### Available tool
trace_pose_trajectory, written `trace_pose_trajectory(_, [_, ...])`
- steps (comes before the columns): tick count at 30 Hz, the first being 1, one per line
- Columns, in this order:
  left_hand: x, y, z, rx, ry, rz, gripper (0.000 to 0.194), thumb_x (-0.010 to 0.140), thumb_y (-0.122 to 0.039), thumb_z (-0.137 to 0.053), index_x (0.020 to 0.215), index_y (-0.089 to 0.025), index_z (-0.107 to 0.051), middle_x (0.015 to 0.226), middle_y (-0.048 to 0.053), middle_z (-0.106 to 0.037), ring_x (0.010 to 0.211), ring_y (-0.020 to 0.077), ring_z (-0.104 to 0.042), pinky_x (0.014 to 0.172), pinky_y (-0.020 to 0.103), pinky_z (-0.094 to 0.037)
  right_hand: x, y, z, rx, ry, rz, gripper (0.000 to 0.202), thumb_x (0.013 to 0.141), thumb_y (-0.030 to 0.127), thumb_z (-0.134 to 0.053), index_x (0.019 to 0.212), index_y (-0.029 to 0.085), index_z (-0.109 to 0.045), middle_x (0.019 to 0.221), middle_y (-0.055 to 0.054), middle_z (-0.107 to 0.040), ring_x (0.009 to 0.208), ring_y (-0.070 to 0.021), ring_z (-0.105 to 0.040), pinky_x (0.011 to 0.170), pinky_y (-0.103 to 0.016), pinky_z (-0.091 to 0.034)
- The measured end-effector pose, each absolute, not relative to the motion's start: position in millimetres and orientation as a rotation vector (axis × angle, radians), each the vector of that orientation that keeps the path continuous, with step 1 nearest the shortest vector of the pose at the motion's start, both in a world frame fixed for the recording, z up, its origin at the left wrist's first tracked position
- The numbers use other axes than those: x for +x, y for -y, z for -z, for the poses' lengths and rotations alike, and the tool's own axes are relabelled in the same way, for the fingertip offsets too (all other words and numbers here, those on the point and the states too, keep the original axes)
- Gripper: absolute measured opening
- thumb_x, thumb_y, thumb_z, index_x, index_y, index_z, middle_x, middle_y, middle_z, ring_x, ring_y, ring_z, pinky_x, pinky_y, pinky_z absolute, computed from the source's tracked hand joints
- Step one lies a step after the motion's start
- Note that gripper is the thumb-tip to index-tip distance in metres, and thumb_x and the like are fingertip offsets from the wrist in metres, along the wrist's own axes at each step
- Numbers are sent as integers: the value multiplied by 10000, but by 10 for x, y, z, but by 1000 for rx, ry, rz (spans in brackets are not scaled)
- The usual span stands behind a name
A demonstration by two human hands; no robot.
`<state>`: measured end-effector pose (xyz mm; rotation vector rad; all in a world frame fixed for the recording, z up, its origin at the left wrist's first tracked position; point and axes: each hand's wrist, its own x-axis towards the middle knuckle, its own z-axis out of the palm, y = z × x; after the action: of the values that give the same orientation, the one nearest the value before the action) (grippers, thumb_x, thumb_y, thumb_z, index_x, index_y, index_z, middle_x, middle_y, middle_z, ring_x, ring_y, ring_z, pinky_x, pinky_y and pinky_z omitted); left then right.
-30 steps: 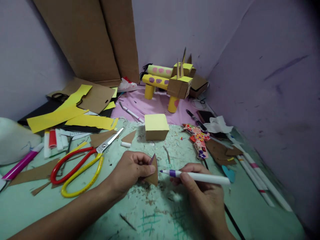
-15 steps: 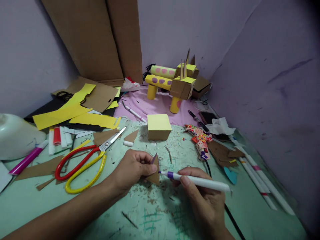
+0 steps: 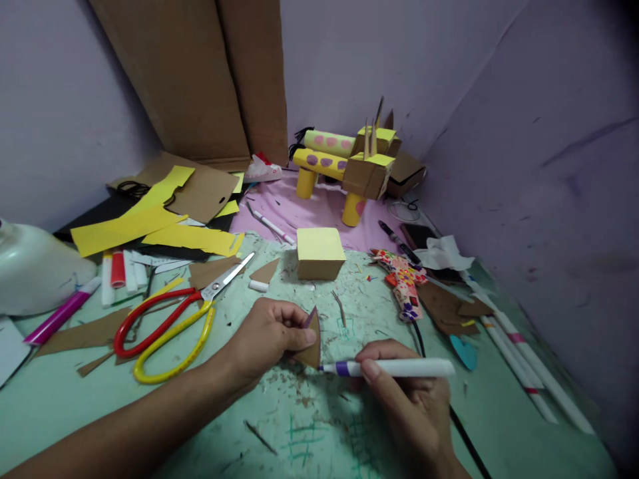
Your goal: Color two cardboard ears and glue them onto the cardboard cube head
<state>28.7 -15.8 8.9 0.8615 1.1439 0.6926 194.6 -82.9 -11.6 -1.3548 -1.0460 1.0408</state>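
Between thumb and fingers, my left hand (image 3: 274, 336) pinches a small pointed cardboard piece (image 3: 312, 347) with purple along its edge. My right hand (image 3: 407, 392) grips a white marker (image 3: 399, 368) with a purple band, held almost level. Its purple tip is at the lower right corner of the cardboard piece. Just beyond my hands sits a cardboard box (image 3: 320, 254) with a pale yellow top. A second pointed cardboard piece (image 3: 264, 271) and a white marker cap (image 3: 258, 286) lie left of the box.
Red-and-yellow scissors (image 3: 164, 332) lie left of my left hand. A flower-patterned glue gun (image 3: 404, 279) with a black cord lies at right. Yellow cardboard animal figures (image 3: 349, 169) stand at the back. Yellow paper strips (image 3: 130, 226) and a white bottle (image 3: 34, 269) are at left.
The marker tip has slid down along the cardboard piece's right edge to its lower corner, and the marker has become more level. My left hand keeps its pinch.
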Motion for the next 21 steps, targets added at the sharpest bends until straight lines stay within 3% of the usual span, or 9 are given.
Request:
trace_pose_trajectory(7, [294,163,-110,857,-1168,-678,165,465,-230,-700,518,-122,-587,443,-26,-537,428,73,-426,465,221,-298,1948,825,107,-1313,1010,-1037,147,720,341,-685,681,199,-683,520,-5,-613,480,-119,-526,445,-200,-409])
trace_pose_trajectory(15, [284,160,-100,851,-1153,-676,164,477,-230,-706,526,-124,-591,452,-23,-539,431,76,-425,468,229,-284,1944,847,90,-1353,1054,-1099,186,694,351,-697,619,184,-669,479,-4,-573,441,-102,-464,406,-189,-347])
trace_pose_trajectory(21, [288,167,-122,868,-1165,-674,154,476,-226,-706,525,-120,-606,461,-21,-541,445,78,-422,481,234,-279,1983,846,104,-1306,1016,-1071,185,710,360,-695,654,185,-679,510,-19,-599,478,-132,-511,426,-213,-385])
